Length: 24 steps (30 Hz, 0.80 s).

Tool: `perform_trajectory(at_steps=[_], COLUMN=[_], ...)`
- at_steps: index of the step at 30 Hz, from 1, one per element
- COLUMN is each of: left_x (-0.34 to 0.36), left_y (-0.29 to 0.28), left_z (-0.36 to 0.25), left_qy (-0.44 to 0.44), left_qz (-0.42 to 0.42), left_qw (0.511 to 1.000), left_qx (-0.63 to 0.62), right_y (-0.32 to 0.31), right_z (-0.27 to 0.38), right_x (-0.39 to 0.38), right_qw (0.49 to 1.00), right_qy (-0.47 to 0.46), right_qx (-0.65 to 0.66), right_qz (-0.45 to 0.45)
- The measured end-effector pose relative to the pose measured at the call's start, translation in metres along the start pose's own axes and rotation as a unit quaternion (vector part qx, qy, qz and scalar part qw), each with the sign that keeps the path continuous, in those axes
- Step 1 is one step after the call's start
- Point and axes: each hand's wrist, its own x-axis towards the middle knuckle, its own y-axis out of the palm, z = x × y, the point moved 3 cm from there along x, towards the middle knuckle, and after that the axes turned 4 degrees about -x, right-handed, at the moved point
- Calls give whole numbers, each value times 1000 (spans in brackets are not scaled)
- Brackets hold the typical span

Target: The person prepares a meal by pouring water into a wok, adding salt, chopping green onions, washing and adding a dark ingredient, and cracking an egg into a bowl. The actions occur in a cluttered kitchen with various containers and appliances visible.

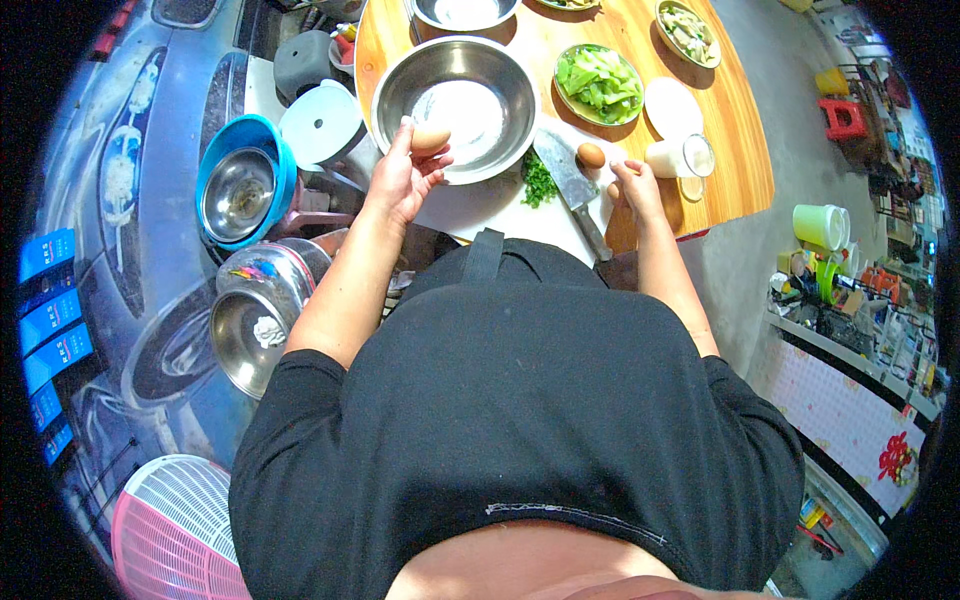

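Note:
An egg [430, 137] rests in the fingers of my left hand [400, 185], over the near left rim of a large steel bowl [390, 105]. White powder [468, 112] lies in that bowl. My right hand [638, 190] is closed, its fingers bent together at the right edge of a white cutting board [480, 215]; what they hold, if anything, is not clear. Just left of it another egg [590, 155] sits by the blade of a cleaver [566, 172], whose handle points toward me. Chopped green herbs [538, 182] are piled on the board between bowl and cleaver.
On the wooden table [735, 180] stand a plate of cut green vegetables [600, 85], a white dish [673, 108], a glass with white contents [682, 157] and another filled plate [688, 35]. A blue basin [205, 170] and steel bowls [240, 340] are at the left.

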Motion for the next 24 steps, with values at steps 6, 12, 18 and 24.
perform_trajectory(at_steps=[6,12,18,24], left_x=[-2,-7,-9,-3], left_y=[-7,-12,-9,-6], left_z=[0,-6,-7,-4], left_qy=[-4,8,16,15], left_qz=[-11,-22,-17,16], left_qw=[1000,1000,1000,998], left_qx=[-1,0,-16,-56], right_y=[17,13,-27,0], right_z=[0,-10,4,78], right_x=[-25,-13,-6,-34], right_qw=[995,989,986,880], right_qy=[7,-19,52,-14], right_qx=[-99,-144,156,431], right_qz=[-7,-28,-1,201])
